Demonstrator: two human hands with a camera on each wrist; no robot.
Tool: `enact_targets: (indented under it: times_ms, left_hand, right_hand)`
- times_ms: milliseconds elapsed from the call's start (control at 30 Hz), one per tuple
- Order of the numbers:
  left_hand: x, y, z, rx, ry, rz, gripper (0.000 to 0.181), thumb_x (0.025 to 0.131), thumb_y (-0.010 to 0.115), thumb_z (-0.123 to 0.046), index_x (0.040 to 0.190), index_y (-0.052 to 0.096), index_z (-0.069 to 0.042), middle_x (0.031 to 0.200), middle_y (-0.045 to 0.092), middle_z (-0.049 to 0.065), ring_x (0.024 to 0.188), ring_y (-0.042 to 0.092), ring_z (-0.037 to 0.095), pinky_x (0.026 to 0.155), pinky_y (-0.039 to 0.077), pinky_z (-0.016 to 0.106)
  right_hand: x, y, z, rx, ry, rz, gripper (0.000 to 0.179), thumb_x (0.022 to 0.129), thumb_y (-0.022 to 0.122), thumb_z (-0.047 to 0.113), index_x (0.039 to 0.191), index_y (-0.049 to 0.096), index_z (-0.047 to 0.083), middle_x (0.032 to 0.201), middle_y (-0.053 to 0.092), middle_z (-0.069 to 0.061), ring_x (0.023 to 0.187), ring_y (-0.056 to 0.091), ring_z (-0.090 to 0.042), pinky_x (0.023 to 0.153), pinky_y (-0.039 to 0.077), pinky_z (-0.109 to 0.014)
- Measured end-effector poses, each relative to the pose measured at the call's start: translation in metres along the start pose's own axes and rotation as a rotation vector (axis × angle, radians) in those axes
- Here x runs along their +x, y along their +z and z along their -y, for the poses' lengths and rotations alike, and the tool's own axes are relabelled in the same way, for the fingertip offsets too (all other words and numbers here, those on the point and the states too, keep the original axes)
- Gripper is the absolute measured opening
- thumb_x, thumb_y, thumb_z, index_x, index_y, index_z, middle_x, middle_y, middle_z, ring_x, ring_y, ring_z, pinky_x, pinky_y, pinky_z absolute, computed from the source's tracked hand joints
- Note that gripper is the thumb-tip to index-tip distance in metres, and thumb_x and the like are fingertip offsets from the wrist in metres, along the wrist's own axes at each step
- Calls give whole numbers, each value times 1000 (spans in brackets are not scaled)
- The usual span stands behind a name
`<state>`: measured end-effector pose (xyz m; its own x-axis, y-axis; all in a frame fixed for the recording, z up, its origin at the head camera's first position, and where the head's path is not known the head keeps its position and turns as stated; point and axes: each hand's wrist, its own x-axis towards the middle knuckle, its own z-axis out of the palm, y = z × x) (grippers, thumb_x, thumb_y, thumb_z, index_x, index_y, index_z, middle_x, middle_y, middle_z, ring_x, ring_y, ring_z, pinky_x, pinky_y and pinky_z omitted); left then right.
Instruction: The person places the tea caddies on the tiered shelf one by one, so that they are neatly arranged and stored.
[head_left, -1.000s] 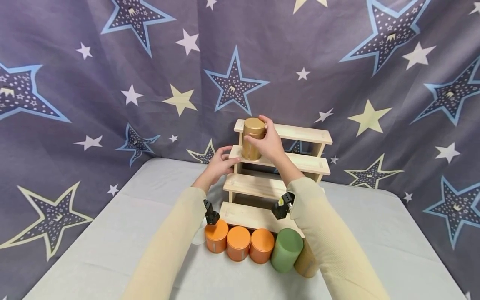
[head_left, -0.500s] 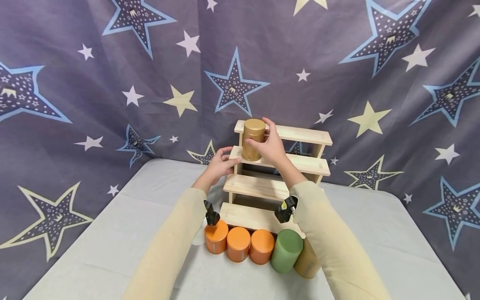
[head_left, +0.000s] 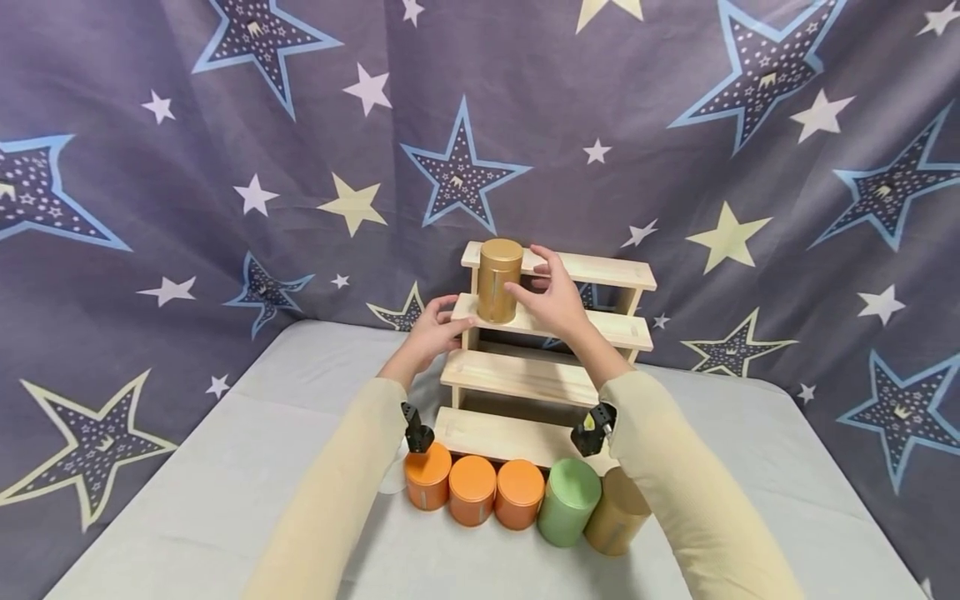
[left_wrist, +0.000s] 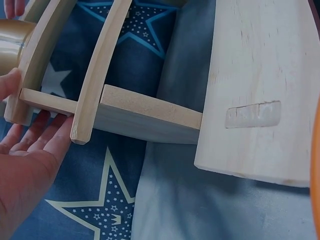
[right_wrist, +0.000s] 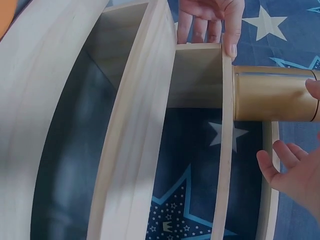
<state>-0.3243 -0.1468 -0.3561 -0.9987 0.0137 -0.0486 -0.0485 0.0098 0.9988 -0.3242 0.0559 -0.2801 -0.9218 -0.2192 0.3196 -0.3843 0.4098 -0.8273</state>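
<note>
A gold tin (head_left: pixel 499 283) stands upright at the left end of the second-highest step of a wooden tiered shelf (head_left: pixel 525 375). My right hand (head_left: pixel 558 302) is just right of the tin with fingers spread; in the right wrist view the fingers (right_wrist: pixel 286 155) stand apart from it, while the thumb overlaps its lid end, and contact there is unclear. My left hand (head_left: pixel 431 335) grips the left end of that same step, thumb on the board and fingers behind the side panel, as the left wrist view also shows the hand (left_wrist: pixel 30 170).
In front of the shelf stands a row of tins: three orange tins (head_left: pixel 472 490), a green tin (head_left: pixel 568 502) and another gold tin (head_left: pixel 617 510). A whitish round thing (head_left: pixel 393 477) is partly hidden by the left sleeve. A star-patterned curtain (head_left: pixel 337 125) hangs behind the table (head_left: pixel 225 500).
My right hand has let go of the gold tin, its fingers spreading and shifting right. The tin stays on its step. My left hand keeps its hold, and the head view has shifted slightly.
</note>
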Motion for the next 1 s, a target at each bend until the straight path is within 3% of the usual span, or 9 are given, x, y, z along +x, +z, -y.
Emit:
enact_targets:
  times_ms: [433, 1000]
  left_hand:
    - [-1, 0, -1, 7, 1, 0, 65, 89, 62, -11, 143, 26, -13, 139, 44, 20, 123, 50, 34, 98, 45, 49]
    - [-1, 1, 0, 4, 7, 4, 65, 89, 61, -11, 143, 26, -12, 138, 45, 21, 121, 50, 34, 97, 46, 49]
  right_hand:
    - [-14, -12, 3, -106, -32, 42, 66, 84, 68, 34, 141, 37, 18, 132, 50, -19, 117, 54, -32, 98, 44, -47]
    - [-40, -24, 5, -115, -36, 114, 63, 84, 67, 40, 139, 41, 21, 125, 54, -11, 114, 55, -29, 91, 49, -47]
